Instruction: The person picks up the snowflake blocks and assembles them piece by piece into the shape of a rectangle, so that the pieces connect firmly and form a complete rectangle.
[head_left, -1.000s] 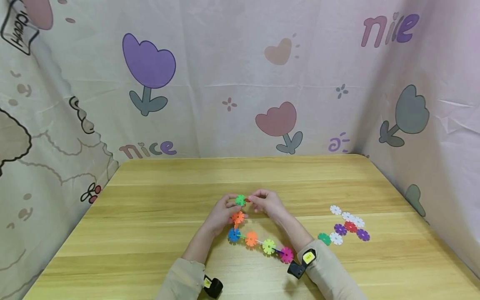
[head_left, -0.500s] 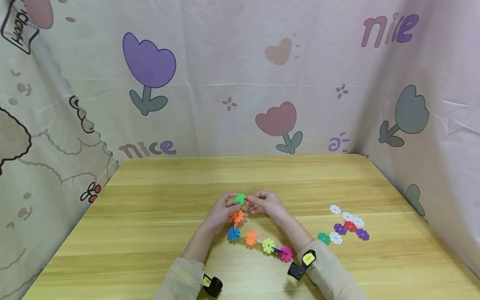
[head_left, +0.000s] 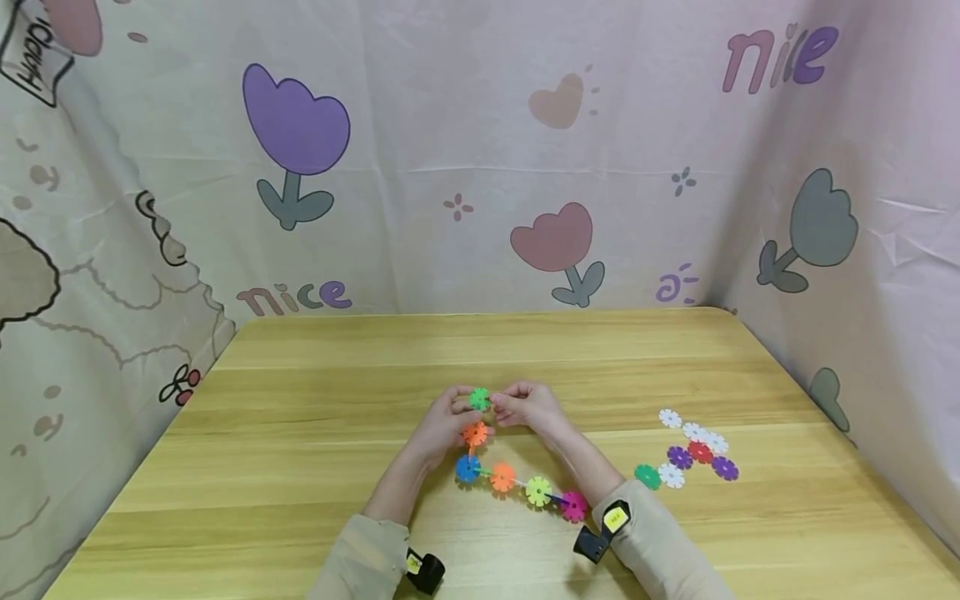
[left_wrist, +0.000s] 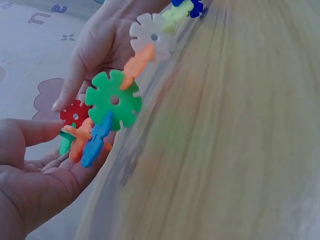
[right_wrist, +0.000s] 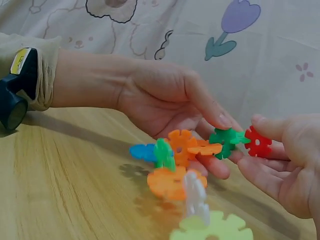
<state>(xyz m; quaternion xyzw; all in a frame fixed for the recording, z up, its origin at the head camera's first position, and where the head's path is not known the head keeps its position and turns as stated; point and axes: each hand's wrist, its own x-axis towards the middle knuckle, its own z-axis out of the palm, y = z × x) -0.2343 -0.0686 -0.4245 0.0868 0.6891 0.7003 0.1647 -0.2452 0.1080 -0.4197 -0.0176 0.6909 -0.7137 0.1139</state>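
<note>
Plastic flower-disc chain [head_left: 503, 477], linked from magenta to green, spans the table [head_left: 300, 467] midway between its side edges, left hand [head_left: 441, 429] pinching the green disc [head_left: 479, 399], right hand [head_left: 534, 408] a red disc [right_wrist: 259, 142], seating unclear, with eight loose discs [head_left: 701, 452] left toward the right edge.

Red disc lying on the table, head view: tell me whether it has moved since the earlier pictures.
No: judged against the table, the loose red disc shows no visible shift either way.
</note>
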